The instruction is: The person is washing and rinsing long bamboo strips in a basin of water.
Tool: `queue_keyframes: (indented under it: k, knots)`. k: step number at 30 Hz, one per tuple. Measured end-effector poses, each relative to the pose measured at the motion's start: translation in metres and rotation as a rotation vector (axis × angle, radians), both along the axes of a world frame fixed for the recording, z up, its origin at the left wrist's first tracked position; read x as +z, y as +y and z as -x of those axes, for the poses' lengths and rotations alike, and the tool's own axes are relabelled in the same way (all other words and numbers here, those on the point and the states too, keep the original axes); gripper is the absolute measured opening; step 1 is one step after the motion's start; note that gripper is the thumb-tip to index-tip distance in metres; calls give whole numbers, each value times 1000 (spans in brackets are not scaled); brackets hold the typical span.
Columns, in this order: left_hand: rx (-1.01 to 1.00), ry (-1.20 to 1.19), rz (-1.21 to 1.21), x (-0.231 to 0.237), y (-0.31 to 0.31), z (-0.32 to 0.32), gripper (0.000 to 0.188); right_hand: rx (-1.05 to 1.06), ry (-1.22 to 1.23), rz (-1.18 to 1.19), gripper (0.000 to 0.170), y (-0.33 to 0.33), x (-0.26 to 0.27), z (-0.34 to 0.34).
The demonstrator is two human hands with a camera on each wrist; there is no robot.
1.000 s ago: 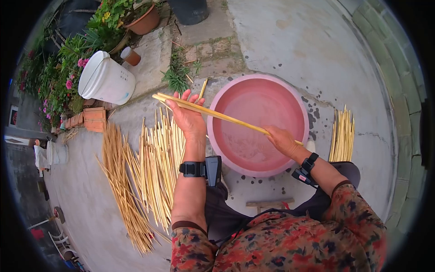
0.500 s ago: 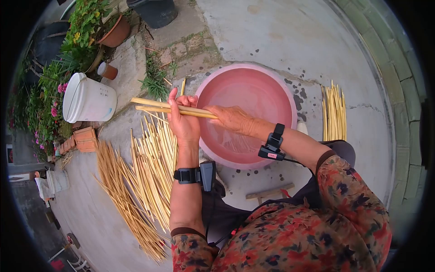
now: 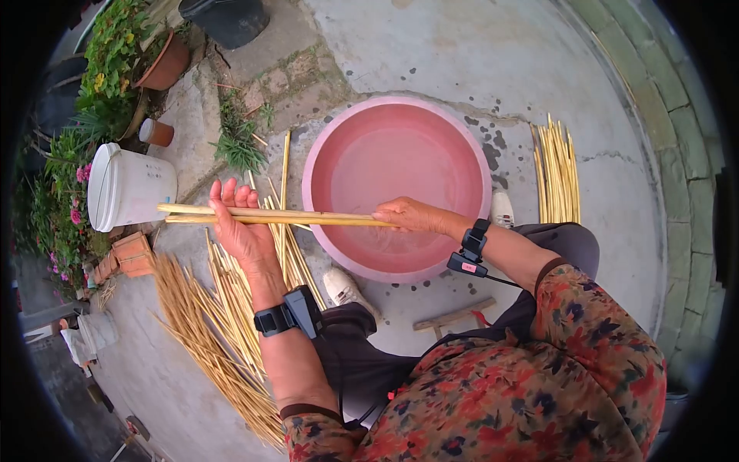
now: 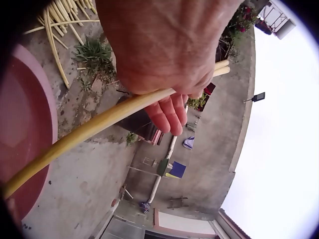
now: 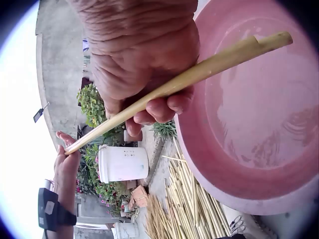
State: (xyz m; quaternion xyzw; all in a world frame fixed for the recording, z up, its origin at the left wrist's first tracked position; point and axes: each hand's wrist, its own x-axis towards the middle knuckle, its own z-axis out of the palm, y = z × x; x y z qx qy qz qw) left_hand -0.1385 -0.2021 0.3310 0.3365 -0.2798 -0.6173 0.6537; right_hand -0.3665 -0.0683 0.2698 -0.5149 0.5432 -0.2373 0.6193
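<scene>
Two long pale yellow stalks (image 3: 315,219) lie level across the front of the body, over the near part of a pink basin (image 3: 327,158) of water. My left hand (image 3: 250,237) holds them near their left ends, thumb hooked over them and fingers pointing up. With curled fingers my right hand (image 3: 412,214) grips the stalks above the basin. In the right wrist view a stalk (image 5: 214,67) runs under the right palm, its cut end sticking out over the water. The left wrist view shows a stalk (image 4: 84,130) passing beneath the left hand.
Many loose stalks (image 3: 231,281) and thinner bushy-ended straws (image 3: 185,308) lie on the left. Another stalk bundle (image 3: 556,177) stands at right. A white bucket (image 3: 135,187), bricks (image 3: 132,256) and potted plants line the left. A wooden stool (image 3: 454,314) sits before the knees.
The right hand slid left along the stalks to near the left hand, then moved back right. The stalks went from slanting to level. The left hand has shifted left and lower.
</scene>
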Motion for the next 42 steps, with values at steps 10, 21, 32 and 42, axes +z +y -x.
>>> queue_keyframes:
  k: [10,21,32,42]
  knots:
    - [-439,-78,-164,-19,16,39,25,-197,122,252,30,-24,-33,12]
    - [-94,-225,-277,-63,26,39,23,-1412,542,76,22,9,-223,97]
    - [-218,-145,-303,-89,35,66,15,-687,-1163,-244,28,-34,-110,19]
    - [-411,-32,-254,-86,45,85,25,-168,136,1169,23,-53,-6,-48]
